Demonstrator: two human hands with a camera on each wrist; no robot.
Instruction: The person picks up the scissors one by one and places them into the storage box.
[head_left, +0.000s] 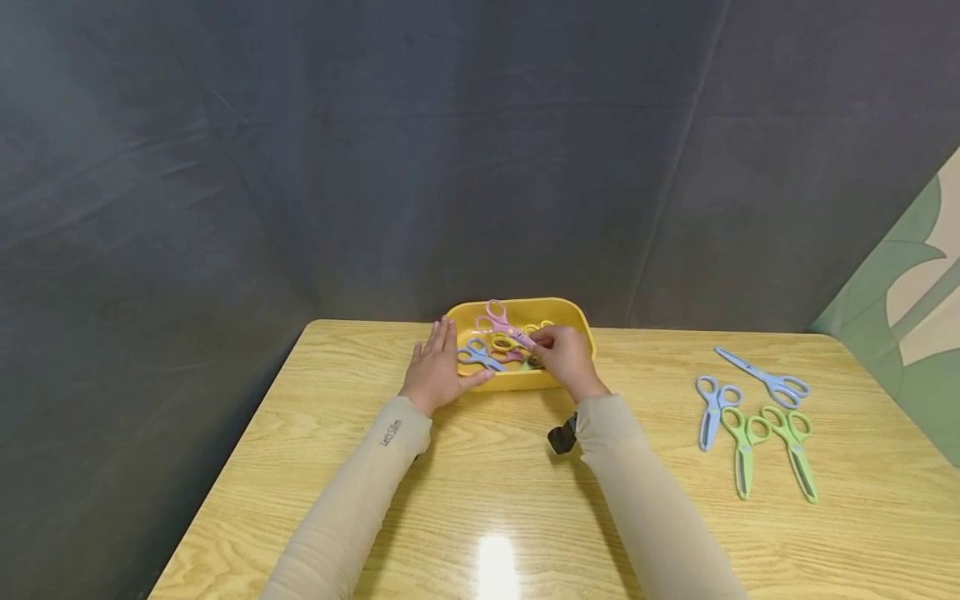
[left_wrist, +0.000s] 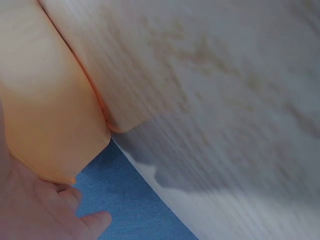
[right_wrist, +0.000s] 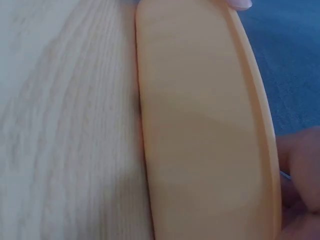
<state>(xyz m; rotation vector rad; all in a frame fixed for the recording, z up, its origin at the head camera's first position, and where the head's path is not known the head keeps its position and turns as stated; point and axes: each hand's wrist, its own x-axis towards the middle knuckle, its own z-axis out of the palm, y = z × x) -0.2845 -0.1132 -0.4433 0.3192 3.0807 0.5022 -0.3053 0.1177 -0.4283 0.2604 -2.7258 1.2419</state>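
A yellow tray point(head_left: 570, 310) stands at the table's far edge with several small scissors in it. My left hand point(head_left: 438, 367) lies flat against the tray's left wall, fingers straight and thumb along the front wall. My right hand point(head_left: 542, 343) reaches into the tray and pinches the blade end of the pink scissors point(head_left: 497, 317), which lie over yellow scissors point(head_left: 506, 342). Blue scissors point(head_left: 477, 355) lie next to my left thumb. The left wrist view shows the tray's corner point(left_wrist: 45, 100) and my palm point(left_wrist: 40, 210). The right wrist view shows the tray's wall point(right_wrist: 200, 125) and a fingertip point(right_wrist: 302, 165).
On the wooden table point(head_left: 487, 492) to the right lie long blue scissors point(head_left: 768, 379), short blue scissors point(head_left: 711, 408) and two green pairs point(head_left: 745, 446) point(head_left: 797, 446). A dark cloth wall stands right behind the tray. A black wrist camera point(head_left: 561, 437) sits on my right sleeve.
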